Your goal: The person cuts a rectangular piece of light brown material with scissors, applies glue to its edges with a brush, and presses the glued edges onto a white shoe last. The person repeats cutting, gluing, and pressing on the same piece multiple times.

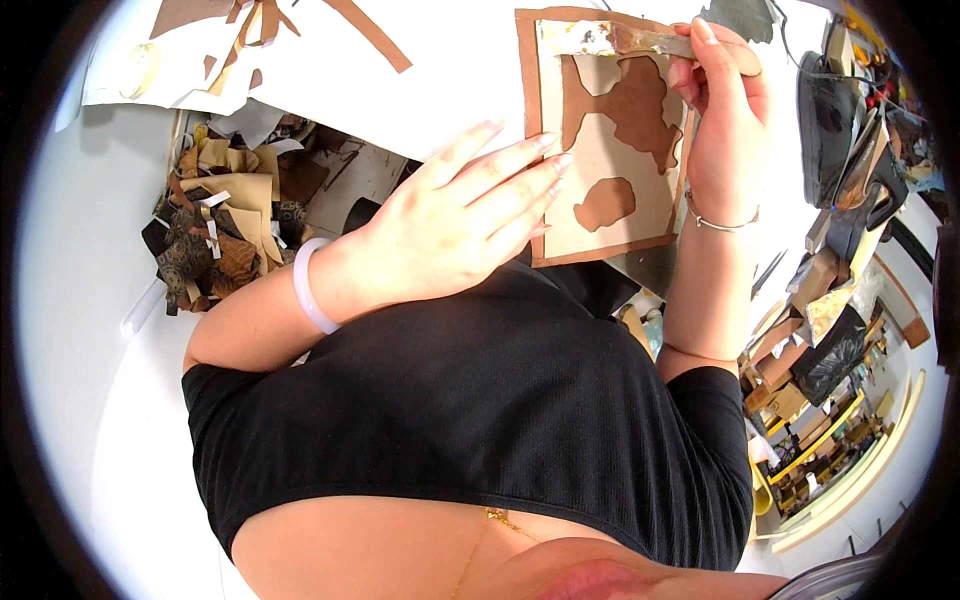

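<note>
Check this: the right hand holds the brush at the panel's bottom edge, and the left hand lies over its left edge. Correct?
"Bottom" is wrong: the head view shows the brush at the top edge of the panel. The rest stands.

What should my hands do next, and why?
Perhaps draw the brush along the panel's top edge: the right hand holds it there, and the left hand's fingers meet the left edge, seemingly steadying it.

Brightly lit white tabletop (455,85), crowded yellow-edged shelves (820,437)
</note>
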{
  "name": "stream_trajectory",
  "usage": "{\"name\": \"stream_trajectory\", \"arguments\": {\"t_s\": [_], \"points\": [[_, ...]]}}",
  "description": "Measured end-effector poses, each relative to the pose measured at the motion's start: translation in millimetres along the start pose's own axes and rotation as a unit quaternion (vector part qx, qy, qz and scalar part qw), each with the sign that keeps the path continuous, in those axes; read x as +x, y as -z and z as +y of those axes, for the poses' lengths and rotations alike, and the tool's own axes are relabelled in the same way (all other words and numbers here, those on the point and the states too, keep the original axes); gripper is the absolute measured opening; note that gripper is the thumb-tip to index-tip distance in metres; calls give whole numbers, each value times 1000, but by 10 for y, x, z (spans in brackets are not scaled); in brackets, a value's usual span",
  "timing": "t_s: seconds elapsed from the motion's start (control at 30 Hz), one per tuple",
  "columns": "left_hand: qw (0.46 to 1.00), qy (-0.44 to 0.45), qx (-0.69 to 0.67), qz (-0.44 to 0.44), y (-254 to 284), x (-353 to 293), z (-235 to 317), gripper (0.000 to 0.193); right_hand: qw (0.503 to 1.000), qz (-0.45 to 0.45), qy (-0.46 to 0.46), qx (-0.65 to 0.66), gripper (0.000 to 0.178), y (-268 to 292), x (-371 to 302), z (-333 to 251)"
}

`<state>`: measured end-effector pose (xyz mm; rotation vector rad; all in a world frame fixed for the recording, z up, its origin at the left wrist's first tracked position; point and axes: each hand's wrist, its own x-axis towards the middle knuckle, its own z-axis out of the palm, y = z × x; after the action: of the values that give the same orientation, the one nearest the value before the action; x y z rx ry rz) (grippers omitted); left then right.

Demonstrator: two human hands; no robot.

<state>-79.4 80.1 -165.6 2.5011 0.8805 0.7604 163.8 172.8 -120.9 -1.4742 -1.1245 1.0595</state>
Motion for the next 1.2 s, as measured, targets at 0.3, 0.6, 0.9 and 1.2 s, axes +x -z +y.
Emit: {"name": "stream_trajectory", "arguments": {"t_s": [0.3, 0.6, 0.9, 1.2], "points": [[998, 44, 50, -13, 117, 97, -32, 53, 998, 38, 26, 31, 16, 103, -57, -124], [998, 12, 66, -5, 81, 23, 14, 41, 999, -8, 10, -37, 16, 41, -96, 12], [998, 26, 60, -5, 83, 24, 28, 36, 1000, 17, 13, 1, 16, -4, -59, -45], [997, 25, 74, -3, 60, 5, 14, 37, 996, 85, -6, -24, 6, -294, -72, -207]]}}
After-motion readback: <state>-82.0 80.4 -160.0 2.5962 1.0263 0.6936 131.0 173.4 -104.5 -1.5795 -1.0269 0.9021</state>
